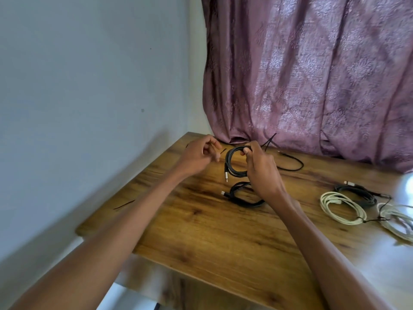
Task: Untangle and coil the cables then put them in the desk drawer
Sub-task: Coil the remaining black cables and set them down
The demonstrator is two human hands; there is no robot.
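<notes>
My right hand (261, 168) grips a coiled black cable (230, 163) upright above the wooden desk (201, 231), a silver plug hanging from its lower left. My left hand (201, 156) is just left of the coil with fingers curled, pinching something thin and dark that I cannot make out. A second black coil (242, 196) lies on the desk below my right hand. Farther right lie a white coil (342, 208), a black coil (357, 194) and another white coil (397, 220). A loose black cable (290, 163) loops near the curtain.
A purple patterned curtain (312, 74) hangs behind the desk and touches its back edge. A pale wall (89, 97) stands on the left. Thin black ties (124, 204) lie near the desk's left edge. No drawer is visible.
</notes>
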